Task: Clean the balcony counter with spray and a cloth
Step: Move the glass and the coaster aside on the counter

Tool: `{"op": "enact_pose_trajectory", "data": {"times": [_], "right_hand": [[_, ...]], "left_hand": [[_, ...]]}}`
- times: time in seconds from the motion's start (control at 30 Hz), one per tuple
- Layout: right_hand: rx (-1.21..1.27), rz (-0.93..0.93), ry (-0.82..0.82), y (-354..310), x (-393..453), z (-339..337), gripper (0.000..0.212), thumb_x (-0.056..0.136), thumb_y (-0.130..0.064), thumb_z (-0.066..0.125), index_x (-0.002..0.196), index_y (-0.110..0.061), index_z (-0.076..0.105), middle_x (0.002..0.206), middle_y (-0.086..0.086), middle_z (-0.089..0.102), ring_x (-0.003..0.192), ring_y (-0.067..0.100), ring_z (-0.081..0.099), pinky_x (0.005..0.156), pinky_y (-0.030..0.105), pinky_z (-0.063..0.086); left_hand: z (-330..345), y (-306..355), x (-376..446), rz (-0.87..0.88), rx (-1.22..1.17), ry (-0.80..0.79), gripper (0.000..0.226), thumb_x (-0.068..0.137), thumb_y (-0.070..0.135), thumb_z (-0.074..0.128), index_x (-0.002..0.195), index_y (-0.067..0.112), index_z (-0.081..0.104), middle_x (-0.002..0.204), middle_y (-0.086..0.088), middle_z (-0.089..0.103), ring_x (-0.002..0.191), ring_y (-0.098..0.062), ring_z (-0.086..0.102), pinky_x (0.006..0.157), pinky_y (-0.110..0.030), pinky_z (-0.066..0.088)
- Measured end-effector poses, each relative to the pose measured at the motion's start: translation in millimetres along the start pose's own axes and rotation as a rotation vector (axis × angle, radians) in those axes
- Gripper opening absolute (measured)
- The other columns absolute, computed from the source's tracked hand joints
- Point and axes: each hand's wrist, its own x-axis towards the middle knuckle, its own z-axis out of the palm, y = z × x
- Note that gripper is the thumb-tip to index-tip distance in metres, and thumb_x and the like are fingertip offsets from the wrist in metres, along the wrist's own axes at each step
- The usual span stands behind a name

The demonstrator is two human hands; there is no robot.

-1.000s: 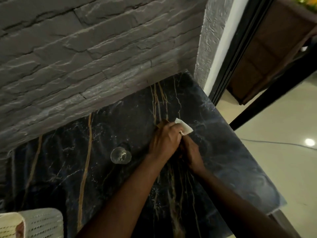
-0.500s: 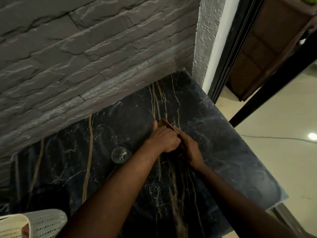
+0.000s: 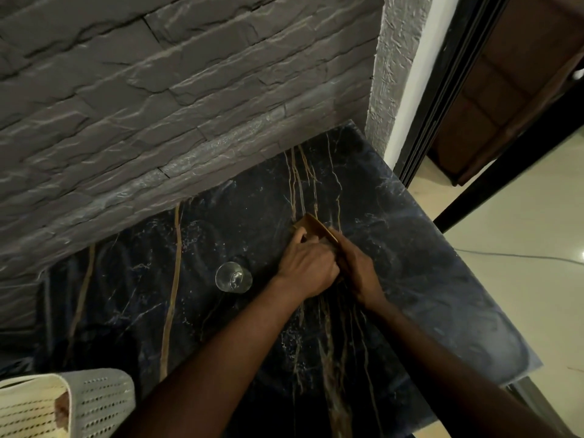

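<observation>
Lying near the middle of the dark table point(image 3: 410, 248), the cloth point(image 3: 316, 228) shows only as a small tan-brown folded piece, flat and thin, with one straight edge catching the light. Its long axis runs diagonally, from the upper left near the wall down to the right, and its free corner points away toward the stone wall point(image 3: 158, 105). Most of it is hidden under the two hands, so its full shape cannot be told.

The left hand point(image 3: 308, 268) rests on top with fingers curled over the cloth — its grip pinching the near part, thumb stretched along the left edge. The right hand point(image 3: 358, 270) lies just beside and touching the left, fingers bent down along the cloth's right edge; its grip looks pressed onto the cloth, though whether it pinches cannot be told.

The table is polished black marble with thin white veins and several long tan streaks. One clear glass point(image 3: 233, 276), round and seen from above, stands just left of the left wrist — apart from it. The wall behind is rough grey split stone in stacked courses. One white perforated plastic basket point(image 3: 94, 403) sits at the lower left corner. Pale glossy floor point(image 3: 521, 295) lies to the right.
</observation>
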Motion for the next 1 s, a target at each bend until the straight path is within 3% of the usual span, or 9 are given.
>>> {"op": "enact_pose_trajectory", "data": {"times": [0.1,0.17,0.23,0.33,0.43,0.53,0.67,0.77,1.0], "right_hand": [[-0.024,0.041,0.003,-2,0,-2,0.042,0.099,-0.021,0.044,0.14,-0.017,0.037,0.136,0.0,0.048,0.118,-0.015,0.041,0.099,0.005,0.032],[-0.038,0.034,0.039,-5,-1,-4,0.041,0.098,-0.017,0.046,0.137,-0.023,0.036,0.131,-0.004,0.049,0.113,-0.024,0.038,0.093,-0.002,0.028],[-0.078,-0.001,0.088,-8,-2,-6,0.047,0.096,-0.03,0.049,0.14,-0.019,0.035,0.137,0.001,0.048,0.12,-0.011,0.041,0.098,0.004,0.03],[-0.137,0.013,0.063,-17,8,7,0.063,0.092,-0.048,0.047,0.144,-0.017,0.03,0.145,0.008,0.04,0.126,0.017,0.046,0.103,0.032,0.041],[-0.318,-0.019,0.016,-27,22,26,0.07,0.089,-0.044,0.054,0.147,-0.019,0.022,0.146,0.012,0.035,0.123,0.027,0.047,0.096,0.042,0.047],[-0.423,0.031,-0.098,-32,31,42,0.072,0.093,-0.033,0.053,0.15,-0.021,0.009,0.152,0.011,0.023,0.119,0.028,0.049,0.091,0.04,0.048],[-0.453,0.074,-0.146,-41,39,60,0.077,0.091,-0.029,0.056,0.15,-0.025,0.006,0.155,0.008,0.019,0.121,0.029,0.049,0.092,0.044,0.05],[-0.443,0.042,-0.161,-45,39,68,0.076,0.09,-0.026,0.058,0.15,-0.024,0.011,0.154,0.009,0.022,0.12,0.031,0.05,0.092,0.044,0.049],[-0.498,-0.018,-0.25,-63,34,79,0.069,0.087,-0.027,0.054,0.148,-0.017,0.022,0.152,0.012,0.027,0.114,0.031,0.055,0.093,0.049,0.048]], "left_hand": [[2,-3,-3,0.011,-0.053,0.057,0.027,0.093,0.029,0.038,0.096,0.021,0.064,0.107,0.002,0.067,0.112,-0.016,0.053,0.115,-0.046,0.014],[0,-12,-11,-0.008,-0.104,0.177,0.028,0.094,0.032,0.04,0.103,0.025,0.065,0.111,0.007,0.065,0.115,-0.012,0.05,0.112,-0.04,0.017],[-1,-24,-19,-0.098,-0.144,0.34,0.03,0.094,0.036,0.042,0.115,0.027,0.062,0.12,0.008,0.061,0.118,-0.011,0.048,0.106,-0.035,0.021],[1,-47,-39,-0.332,-0.208,0.456,0.034,0.093,0.038,0.046,0.123,0.028,0.057,0.129,0.006,0.056,0.12,-0.014,0.047,0.101,-0.033,0.031],[12,-67,-61,-0.558,-0.187,0.336,0.047,0.09,0.048,0.051,0.133,0.03,0.048,0.142,0.003,0.045,0.129,-0.02,0.04,0.104,-0.039,0.033],[26,-88,-84,-0.732,-0.207,0.195,0.068,0.082,0.057,0.059,0.141,0.031,0.036,0.152,-0.003,0.03,0.136,-0.03,0.034,0.108,-0.047,0.034],[36,-102,-98,-0.793,-0.359,0.123,0.073,0.08,0.051,0.067,0.141,0.029,0.033,0.143,-0.008,0.042,0.124,-0.031,0.049,0.096,-0.044,0.046],[45,-101,-103,-0.776,-0.383,0.18,0.066,0.082,0.044,0.068,0.137,0.029,0.035,0.133,-0.008,0.055,0.115,-0.03,0.058,0.09,-0.042,0.049],[47,-102,-115,-0.776,-0.516,0.308,0.066,0.079,0.036,0.074,0.136,0.025,0.042,0.132,-0.006,0.057,0.115,-0.026,0.059,0.089,-0.036,0.049]]}}
